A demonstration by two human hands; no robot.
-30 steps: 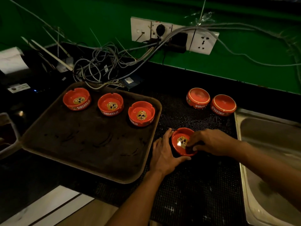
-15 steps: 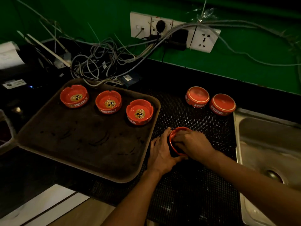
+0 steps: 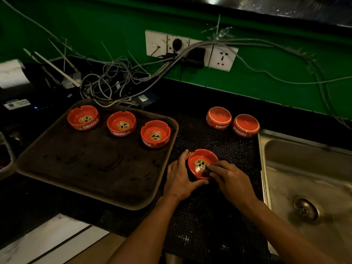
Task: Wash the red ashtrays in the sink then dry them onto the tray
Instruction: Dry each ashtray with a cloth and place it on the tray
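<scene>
A red ashtray (image 3: pixel 200 162) stands upright on the black mesh mat (image 3: pixel 209 225), just right of the tray. My left hand (image 3: pixel 179 178) grips its left side, thumb curled round the near rim. My right hand (image 3: pixel 232 180) reaches into the bowl, fingertips pressing a small dark cloth (image 3: pixel 207 170) against the inside. Three more red ashtrays (image 3: pixel 83 118) (image 3: pixel 121 123) (image 3: pixel 155 134) sit upright in a row along the far side of the brown tray (image 3: pixel 95 168). Two ashtrays (image 3: pixel 219 117) (image 3: pixel 246 125) lie upside down at the back of the mat.
A steel sink (image 3: pixel 304 168) with a drain lies at the right, its rim beside the mat. A tangle of cables (image 3: pixel 114 79) runs from wall sockets (image 3: pixel 190 50) down behind the tray. Dark devices stand at the far left. The counter edge is close in front.
My right hand swept over the ashtray bowl and back to its near right side, wiping inside. The left hand kept its hold on the ashtray. The view shifted slightly.
</scene>
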